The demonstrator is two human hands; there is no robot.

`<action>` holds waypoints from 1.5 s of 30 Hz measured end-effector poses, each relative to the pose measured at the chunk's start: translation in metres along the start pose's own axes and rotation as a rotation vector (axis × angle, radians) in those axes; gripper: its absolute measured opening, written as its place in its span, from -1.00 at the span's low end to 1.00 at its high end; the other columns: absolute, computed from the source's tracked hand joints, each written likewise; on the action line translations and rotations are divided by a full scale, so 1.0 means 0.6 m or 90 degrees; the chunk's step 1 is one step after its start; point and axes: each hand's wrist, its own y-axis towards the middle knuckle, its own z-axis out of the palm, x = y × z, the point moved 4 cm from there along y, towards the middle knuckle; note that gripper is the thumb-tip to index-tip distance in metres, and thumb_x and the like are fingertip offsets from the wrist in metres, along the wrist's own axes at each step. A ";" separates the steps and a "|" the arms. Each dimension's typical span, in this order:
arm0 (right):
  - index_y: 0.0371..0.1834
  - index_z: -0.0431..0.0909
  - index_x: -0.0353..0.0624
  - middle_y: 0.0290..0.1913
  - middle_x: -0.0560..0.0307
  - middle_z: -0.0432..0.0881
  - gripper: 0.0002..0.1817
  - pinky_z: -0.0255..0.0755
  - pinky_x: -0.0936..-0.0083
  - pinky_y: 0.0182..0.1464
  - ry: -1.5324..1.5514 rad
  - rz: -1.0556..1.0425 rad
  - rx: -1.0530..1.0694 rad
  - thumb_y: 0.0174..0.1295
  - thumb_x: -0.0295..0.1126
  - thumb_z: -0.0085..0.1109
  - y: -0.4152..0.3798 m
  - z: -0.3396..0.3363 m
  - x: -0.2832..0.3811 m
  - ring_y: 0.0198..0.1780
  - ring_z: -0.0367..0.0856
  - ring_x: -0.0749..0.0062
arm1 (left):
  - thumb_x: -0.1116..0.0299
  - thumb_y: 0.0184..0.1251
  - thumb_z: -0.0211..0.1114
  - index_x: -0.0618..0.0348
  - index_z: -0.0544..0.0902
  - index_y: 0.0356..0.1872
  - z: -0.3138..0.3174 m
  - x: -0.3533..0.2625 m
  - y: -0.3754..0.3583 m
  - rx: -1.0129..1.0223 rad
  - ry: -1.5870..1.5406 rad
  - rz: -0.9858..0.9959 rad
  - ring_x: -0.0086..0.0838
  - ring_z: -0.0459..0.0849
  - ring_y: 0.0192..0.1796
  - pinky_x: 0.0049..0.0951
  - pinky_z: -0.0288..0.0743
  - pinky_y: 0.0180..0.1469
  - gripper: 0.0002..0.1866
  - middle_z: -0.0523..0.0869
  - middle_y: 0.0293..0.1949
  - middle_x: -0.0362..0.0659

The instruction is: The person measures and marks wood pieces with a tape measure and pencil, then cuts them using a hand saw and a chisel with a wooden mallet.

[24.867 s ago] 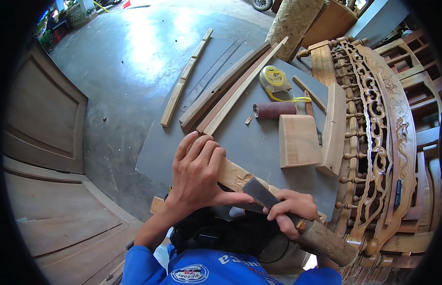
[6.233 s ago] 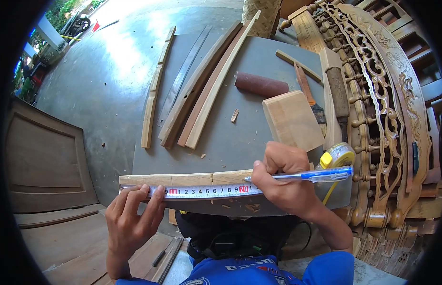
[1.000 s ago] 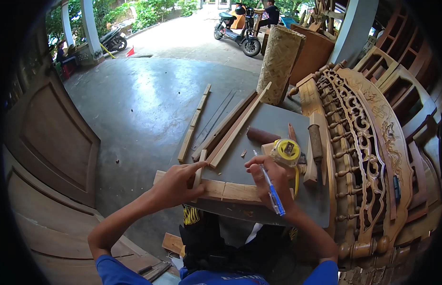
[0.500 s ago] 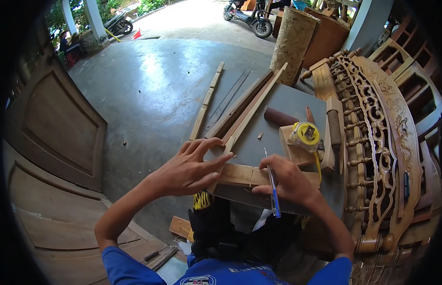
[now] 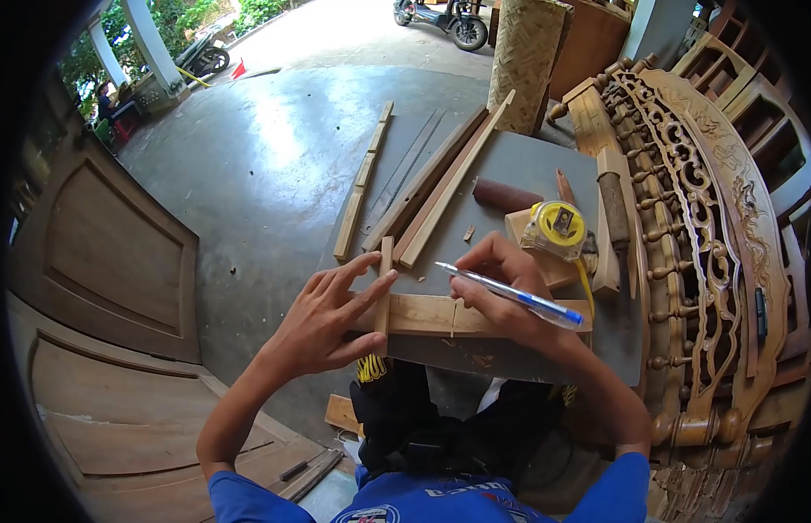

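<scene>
My left hand (image 5: 327, 318) holds a thin wooden strip (image 5: 385, 292) between thumb and fingers, laid across the left part of a wooden block (image 5: 423, 315). The block lies crosswise near the table's front edge and bears a dark line across its middle. In my right hand (image 5: 510, 292) is a blue-capped pen (image 5: 528, 301), its tip pointing left above the block. Right of it sits a yellow tape measure (image 5: 558, 228) on a wooden piece, its tape hanging down to the block's right end.
Long wooden strips (image 5: 449, 192), a saw blade (image 5: 404, 179) and a notched strip (image 5: 364, 183) lie on the grey table (image 5: 545, 170). A brown roll (image 5: 506, 195) and a chisel (image 5: 613, 209) lie further right. Carved furniture (image 5: 684, 218) stands right, door panels (image 5: 109, 244) left.
The thin strip now stands straighter across the block, and my left hand has shifted left with it. The pen has swung from pointing away to pointing left. The whole view has shifted slightly.
</scene>
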 end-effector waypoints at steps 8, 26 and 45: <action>-0.72 0.26 -0.19 -0.73 0.24 0.40 -0.66 0.17 0.65 -0.63 -0.021 0.008 0.045 0.14 -0.34 0.10 0.045 0.062 -0.015 -0.67 0.30 0.73 | -0.34 0.10 -0.08 0.01 0.18 0.29 0.002 -0.005 0.008 -0.024 -0.016 0.010 -0.27 0.41 0.14 -0.19 0.21 0.18 -0.17 0.21 0.30 -0.16; -0.58 0.29 -0.30 -0.70 0.06 0.31 -0.77 0.20 0.45 -0.58 -0.125 -0.058 0.051 0.17 -0.43 -0.01 0.042 0.069 0.001 -0.65 0.27 0.52 | -0.36 0.09 -0.11 0.03 0.20 0.28 0.008 -0.001 0.011 0.002 0.002 0.002 -0.31 0.42 0.14 -0.25 0.26 0.14 -0.16 0.20 0.31 -0.24; -0.56 0.29 -0.32 -0.68 -0.12 0.37 -0.85 0.30 0.36 -0.53 -0.163 -0.184 0.043 0.09 -0.52 -0.02 0.041 0.077 0.011 -0.59 0.46 0.03 | -0.35 0.10 -0.09 0.04 0.31 0.21 0.009 -0.001 0.012 0.010 0.005 -0.016 -0.27 0.44 0.12 -0.25 0.28 0.11 -0.21 0.19 0.31 -0.27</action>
